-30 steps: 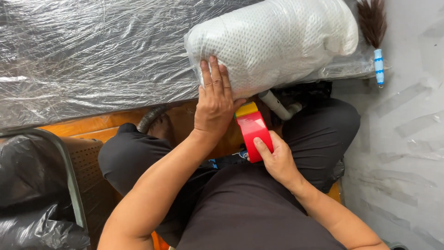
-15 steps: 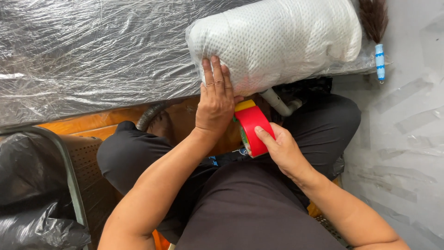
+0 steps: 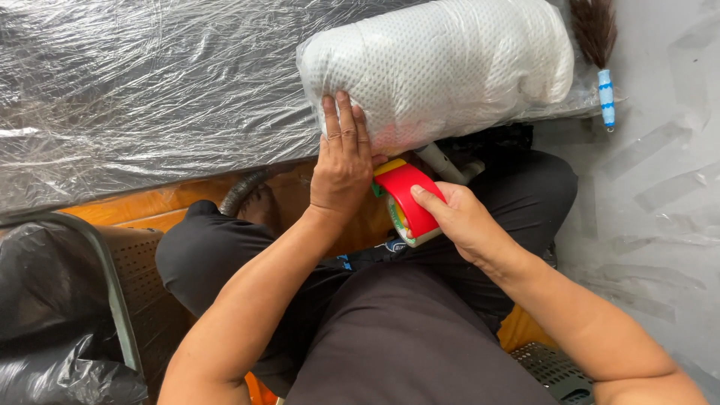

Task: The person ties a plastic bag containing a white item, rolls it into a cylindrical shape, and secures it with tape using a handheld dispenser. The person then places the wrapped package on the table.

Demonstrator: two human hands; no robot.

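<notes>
While you sit with your knees apart, a wide sheet of crinkled clear plastic [image 3: 150, 97] covers the surface ahead of you, taking up most of the upper view. On its near right part lies the white textured bundle [image 3: 442, 67], wrapped in clear film and lying on its side, its lower edge overhanging toward your lap. At lower left sits a black plastic bag [image 3: 45, 315] against a dark perforated crate [image 3: 150, 292]. Your left hand [image 3: 341, 161] lies flat with fingers stretched out and together, pressed against the bundle's near left face, palm down, gripping nothing. Just to its right, touching the thumb side, your right hand [image 3: 457, 217] is wrapped around a red tape dispenser [image 3: 409, 199], index finger laid along its top; the dispenser's front end meets the bundle's underside, right below where your left hand presses. Off to the far right, a small brush with a blue-and-white handle [image 3: 604, 75] rests on the pale floor beside the bundle's end.
</notes>
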